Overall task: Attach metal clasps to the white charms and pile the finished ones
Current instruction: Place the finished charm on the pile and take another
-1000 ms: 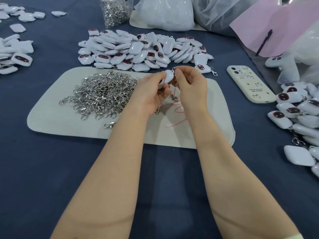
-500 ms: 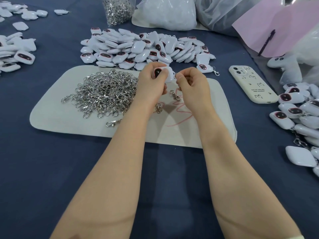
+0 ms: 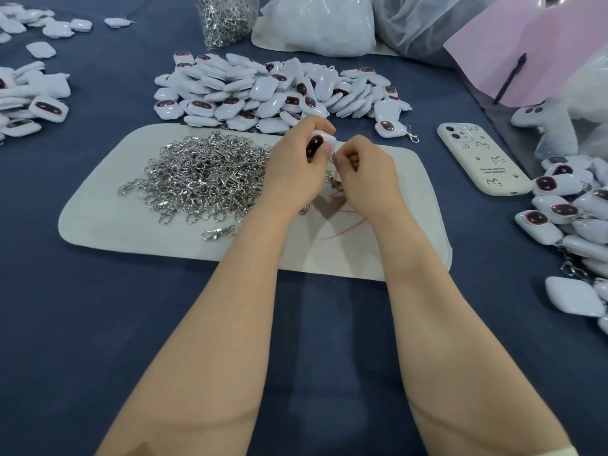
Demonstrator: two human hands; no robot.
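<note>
Pinching charm (image 3: 319, 142) and clasp (image 3: 334, 158).

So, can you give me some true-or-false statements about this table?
The left hand holds a white charm. True.
The loose metal clasps are heaped in a bowl. False: they lie on the pale mat.
A phone lies right of the mat. True.
The pen lies on the phone. False: it lies on the pink sheet.
The right hand rests flat on the mat. False: its fingers are curled, pinching a clasp beside the charm.
</note>
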